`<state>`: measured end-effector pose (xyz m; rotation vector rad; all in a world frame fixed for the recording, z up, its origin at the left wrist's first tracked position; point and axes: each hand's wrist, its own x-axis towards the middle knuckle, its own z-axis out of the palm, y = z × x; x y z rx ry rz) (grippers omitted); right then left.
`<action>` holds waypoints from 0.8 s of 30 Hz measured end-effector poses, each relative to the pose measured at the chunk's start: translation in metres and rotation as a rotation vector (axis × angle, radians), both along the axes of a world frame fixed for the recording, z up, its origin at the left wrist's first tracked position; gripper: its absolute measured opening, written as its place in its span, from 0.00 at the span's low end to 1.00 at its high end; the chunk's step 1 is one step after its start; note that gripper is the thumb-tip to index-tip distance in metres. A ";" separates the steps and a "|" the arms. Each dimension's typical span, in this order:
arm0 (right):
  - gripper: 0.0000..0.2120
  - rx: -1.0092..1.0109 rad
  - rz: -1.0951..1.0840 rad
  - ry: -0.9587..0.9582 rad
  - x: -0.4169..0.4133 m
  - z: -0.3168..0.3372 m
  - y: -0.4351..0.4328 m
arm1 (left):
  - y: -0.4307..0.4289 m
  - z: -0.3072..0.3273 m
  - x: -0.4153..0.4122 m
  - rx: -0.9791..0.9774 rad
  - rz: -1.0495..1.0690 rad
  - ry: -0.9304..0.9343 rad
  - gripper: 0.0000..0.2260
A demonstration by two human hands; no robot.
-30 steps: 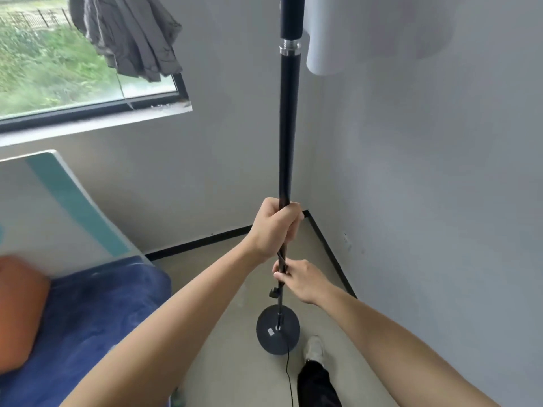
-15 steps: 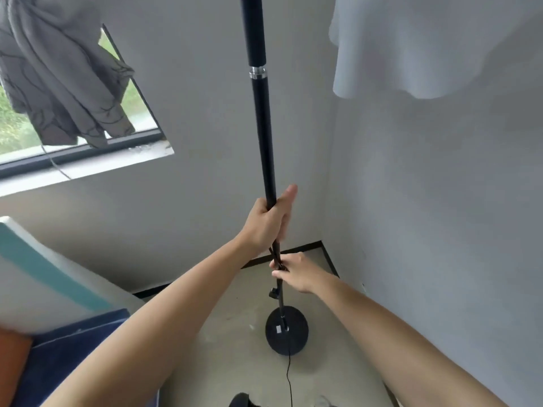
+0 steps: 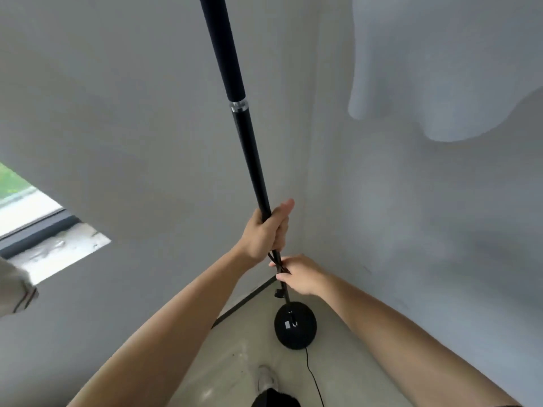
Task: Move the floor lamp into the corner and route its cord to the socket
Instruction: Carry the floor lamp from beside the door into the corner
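Note:
The floor lamp has a thin black pole (image 3: pixel 245 142) with a silver joint and a round black base (image 3: pixel 295 325). The base sits on the pale floor close to the room corner, with the pole leaning to the upper left. My left hand (image 3: pixel 266 230) is wrapped around the pole. Just below it my right hand (image 3: pixel 299 274) grips the lower pole. The lamp's white shade (image 3: pixel 440 69) fills the upper right. A thin black cord (image 3: pixel 314 380) runs from the base toward the bottom edge. No socket is in view.
Two grey walls meet at the corner (image 3: pixel 296 248) with a black skirting strip (image 3: pixel 244 301) along the left wall. A window sill (image 3: pixel 58 251) shows at the left. My shoe (image 3: pixel 266 380) stands on the floor just before the base.
The view has swung right and up, so the window, hanging clothes and bed slid out to the left. The lamp base now sits nearer the corner. Both hands keep their hold.

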<state>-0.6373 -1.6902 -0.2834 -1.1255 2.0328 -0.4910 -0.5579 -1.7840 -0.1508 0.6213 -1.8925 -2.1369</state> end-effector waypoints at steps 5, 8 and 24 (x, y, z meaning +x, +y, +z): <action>0.12 -0.033 -0.185 0.020 -0.008 -0.013 -0.054 | -0.070 -0.019 -0.025 0.011 -0.149 -0.007 0.24; 0.10 -0.054 -0.229 0.063 -0.012 -0.020 -0.076 | -0.097 -0.033 -0.036 -0.012 -0.191 -0.005 0.24; 0.14 -0.026 -0.344 0.174 -0.031 -0.030 -0.095 | -0.130 -0.056 -0.085 -0.260 -0.162 -0.189 0.25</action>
